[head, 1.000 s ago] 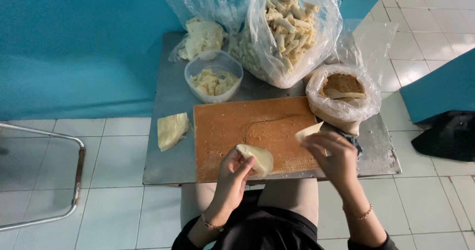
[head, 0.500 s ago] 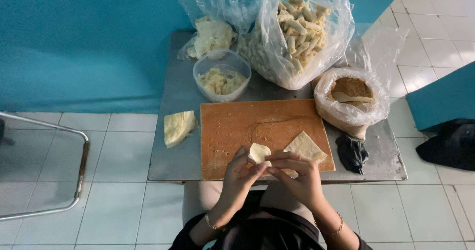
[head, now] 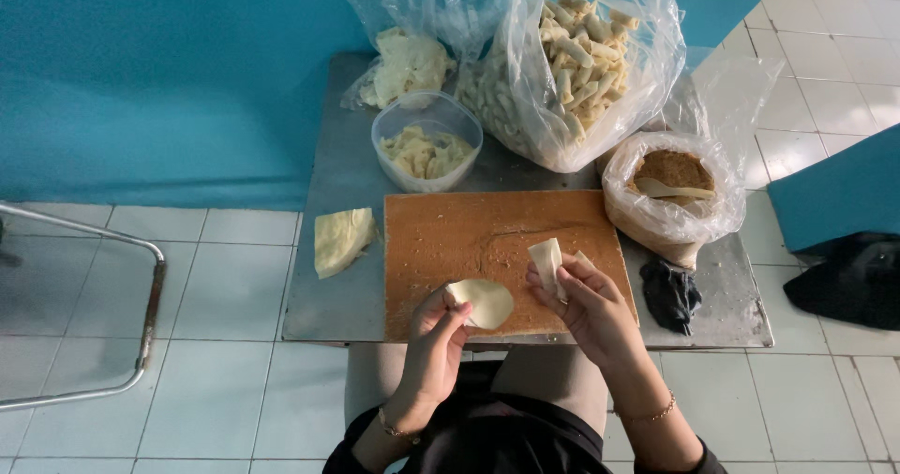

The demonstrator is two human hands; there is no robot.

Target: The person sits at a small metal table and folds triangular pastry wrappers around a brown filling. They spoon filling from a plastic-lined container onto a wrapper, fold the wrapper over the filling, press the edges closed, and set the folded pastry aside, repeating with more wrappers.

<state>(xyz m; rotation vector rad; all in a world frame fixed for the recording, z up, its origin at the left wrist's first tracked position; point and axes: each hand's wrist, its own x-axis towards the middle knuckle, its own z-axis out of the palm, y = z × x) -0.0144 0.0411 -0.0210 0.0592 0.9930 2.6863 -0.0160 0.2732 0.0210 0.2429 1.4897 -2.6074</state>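
Observation:
My left hand (head: 437, 335) pinches a thin round pale wrapper (head: 484, 302) over the front edge of the brown cutting board (head: 469, 235). My right hand (head: 589, 305) holds a folded pale wrapper piece (head: 547, 259) upright above the board's right part. The two hands are a little apart, each with its own piece. The board lies on a small grey metal table (head: 337, 286) above my lap.
A stack of pale wrappers (head: 339, 240) lies left of the board. Behind it stand a clear tub of filling (head: 427, 146), a big clear bag of rolled pieces (head: 572, 61), another bag of wrappers (head: 405, 61), and a bag of brown crumbs with a spoon (head: 671, 183). A dark cloth (head: 671, 294) lies at right.
My right hand came back from the crumb bag side to the board, met the left hand, and now the hands have parted, each with a wrapper piece.

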